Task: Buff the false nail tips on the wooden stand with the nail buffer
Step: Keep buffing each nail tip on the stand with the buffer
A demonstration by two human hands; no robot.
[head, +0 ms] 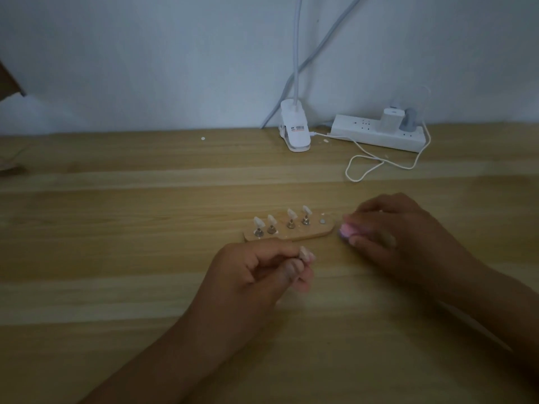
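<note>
Pink buffer point(347, 230) right hand point(390, 228), nail tip point(305, 253) left hand point(256, 275); clip label point(298, 128) illegible.

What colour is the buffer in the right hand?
Pink; the nail buffer pokes out of the right hand, seen in the head view.

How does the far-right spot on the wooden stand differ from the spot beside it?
The far-right spot shows only a flat round metal disc; the spot beside it carries a small metal holder. The far-right spot has no nail tip; its neighbour's holder bears a white nail tip. Both sit in one row on the wooden stand.
</note>
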